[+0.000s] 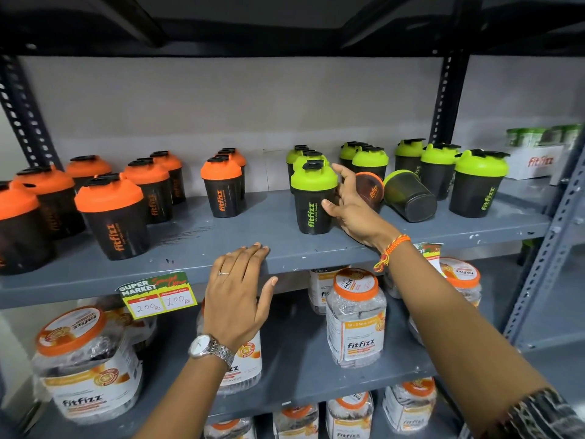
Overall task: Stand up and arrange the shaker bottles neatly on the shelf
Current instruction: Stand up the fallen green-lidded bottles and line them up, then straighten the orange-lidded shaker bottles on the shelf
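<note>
Black shaker bottles stand on the grey shelf (221, 236): several with orange lids (109, 213) on the left, several with green lids (478, 183) on the right. My right hand (354, 213) wraps the right side of an upright green-lidded shaker (311, 201) at the front, thumb on its body and fingers behind it. Just right of that hand, two shakers lie tipped over: an orange-printed one (370, 186) and a green-lidded one (410, 196). My left hand (237, 299) rests flat on the shelf's front edge, fingers apart, holding nothing.
A price tag (158, 294) hangs from the shelf edge. Clear jars with orange lids (356, 315) fill the lower shelves. A white box (538, 161) with green-topped items sits at the far right. Perforated metal uprights (547, 248) frame the shelf.
</note>
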`<state>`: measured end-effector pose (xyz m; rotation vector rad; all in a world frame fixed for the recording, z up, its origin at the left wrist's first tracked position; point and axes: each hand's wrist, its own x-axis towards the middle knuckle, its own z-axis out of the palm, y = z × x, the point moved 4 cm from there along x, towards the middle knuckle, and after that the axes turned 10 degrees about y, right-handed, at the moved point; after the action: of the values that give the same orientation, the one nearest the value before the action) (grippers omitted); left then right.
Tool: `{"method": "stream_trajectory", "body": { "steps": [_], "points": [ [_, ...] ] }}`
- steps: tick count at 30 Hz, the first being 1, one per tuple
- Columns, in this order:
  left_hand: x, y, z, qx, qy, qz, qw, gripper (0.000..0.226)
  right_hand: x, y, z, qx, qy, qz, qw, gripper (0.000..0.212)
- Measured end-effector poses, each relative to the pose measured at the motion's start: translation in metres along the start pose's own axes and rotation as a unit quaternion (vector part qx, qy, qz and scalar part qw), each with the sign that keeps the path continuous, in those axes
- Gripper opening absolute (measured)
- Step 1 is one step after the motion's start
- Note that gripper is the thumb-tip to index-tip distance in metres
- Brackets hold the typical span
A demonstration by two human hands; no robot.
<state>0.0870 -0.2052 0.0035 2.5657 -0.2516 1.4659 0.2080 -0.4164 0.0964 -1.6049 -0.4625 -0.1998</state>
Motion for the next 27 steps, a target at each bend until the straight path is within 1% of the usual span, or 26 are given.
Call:
{"method": "stream_trajectory", "body": {
  "steps": [3, 5, 6, 7, 8, 9, 10, 11, 13, 14, 15, 17, 19, 24, 27],
  "points": [
    [0.0, 0.0, 0.001, 0.004, 0.004, 0.0, 1.0, 0.049, -0.015, -0.011, -0.008, -0.041, 0.008, -0.022, 0.999, 0.076],
    [0.0, 0.0, 0.001, 0.005, 0.008, -0.003, 1.0, 0.049, -0.026, -0.016, -0.022, -0.047, 0.048, -0.029, 0.997, 0.065],
    [0.0, 0.0, 0.002, 0.006, 0.009, -0.004, 1.0, 0.05, -0.032, -0.018, -0.032, -0.037, 0.08, -0.027, 0.996, 0.056],
    [0.0, 0.001, 0.002, 0.008, 0.009, -0.006, 1.0, 0.05, -0.037, -0.019, -0.042, -0.021, 0.133, -0.019, 0.991, 0.043],
    [0.0, 0.001, 0.001, 0.01, 0.01, -0.008, 1.0, 0.05, -0.041, -0.018, -0.052, -0.016, 0.201, -0.011, 0.979, 0.028],
    [0.0, 0.002, 0.001, 0.01, 0.01, -0.01, 1.0, 0.051, -0.044, -0.016, -0.062, -0.037, 0.272, 0.0, 0.962, 0.015],
    [0.0, 0.002, 0.001, 0.011, 0.011, -0.009, 1.0, 0.051, -0.044, -0.013, -0.07, -0.08, 0.325, 0.011, 0.942, 0.022],
    [0.0, 0.002, 0.001, 0.011, 0.011, -0.008, 1.0, 0.051, -0.041, -0.01, -0.074, -0.129, 0.349, 0.03, 0.928, 0.04],
    [-0.001, 0.001, 0.001, 0.011, 0.01, -0.008, 1.0, 0.051, -0.034, -0.004, -0.07, -0.189, 0.345, 0.093, 0.915, 0.071],
    [-0.001, 0.001, 0.001, 0.011, 0.01, -0.008, 1.0, 0.051, -0.03, -0.002, -0.065, -0.204, 0.333, 0.121, 0.913, 0.083],
    [-0.001, 0.001, 0.001, 0.01, 0.009, -0.009, 1.0, 0.051, -0.024, -0.001, -0.062, -0.223, 0.324, 0.136, 0.909, 0.092],
    [-0.001, 0.001, 0.002, 0.01, 0.009, -0.01, 1.0, 0.052, -0.011, -0.003, -0.058, -0.279, 0.318, 0.129, 0.897, 0.091],
    [0.0, 0.001, 0.001, 0.008, 0.009, -0.009, 1.0, 0.05, -0.001, -0.007, -0.054, -0.309, 0.316, 0.128, 0.888, 0.089],
    [0.0, 0.0, 0.001, 0.013, 0.015, 0.007, 1.0, 0.047, 0.011, -0.005, -0.054, -0.334, 0.311, 0.149, 0.877, 0.093],
    [0.0, 0.001, 0.0, 0.017, 0.022, 0.011, 1.0, 0.048, 0.011, -0.007, -0.057, -0.325, 0.316, 0.147, 0.879, 0.089]
  ]
}}
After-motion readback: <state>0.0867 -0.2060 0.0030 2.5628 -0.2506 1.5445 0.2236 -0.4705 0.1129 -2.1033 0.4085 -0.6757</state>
